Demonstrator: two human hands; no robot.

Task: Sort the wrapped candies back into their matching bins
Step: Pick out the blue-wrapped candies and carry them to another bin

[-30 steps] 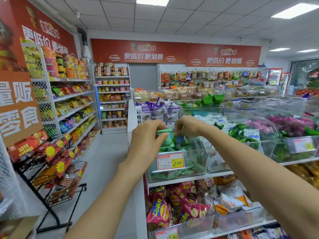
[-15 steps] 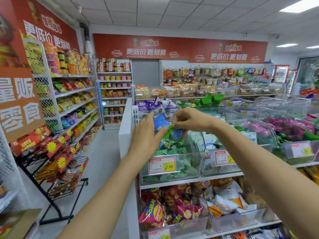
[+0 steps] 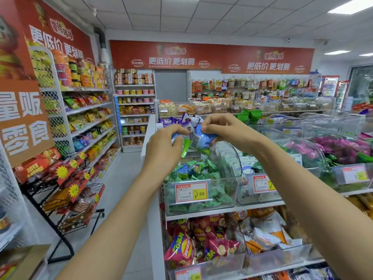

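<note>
Both hands are raised above a clear bin (image 3: pixel 203 207) full of green wrapped candies (image 3: pixel 205 174). My left hand (image 3: pixel 163 150) grips a blue wrapped candy (image 3: pixel 175 136) and a green wrapped candy (image 3: pixel 186 146) that hangs below its fingers. My right hand (image 3: pixel 224 128) pinches another blue wrapped candy (image 3: pixel 201 138) with a barcode on it. The two hands are close together, nearly touching. A blue candy (image 3: pixel 184 170) lies among the green ones in the bin.
A clear bin of white-blue candies (image 3: pixel 256 190) stands to the right, then a bin of purple and green ones (image 3: pixel 343 150). Purple-white candies (image 3: pixel 177 120) fill a bin behind. Chip bags (image 3: pixel 201 245) fill the lower shelf. A wire rack (image 3: pixel 66 199) stands left across the aisle.
Both hands have risen from the green candy bin, lifting the blue candies and the green one out with them. The view has shifted slightly down and closer.
</note>
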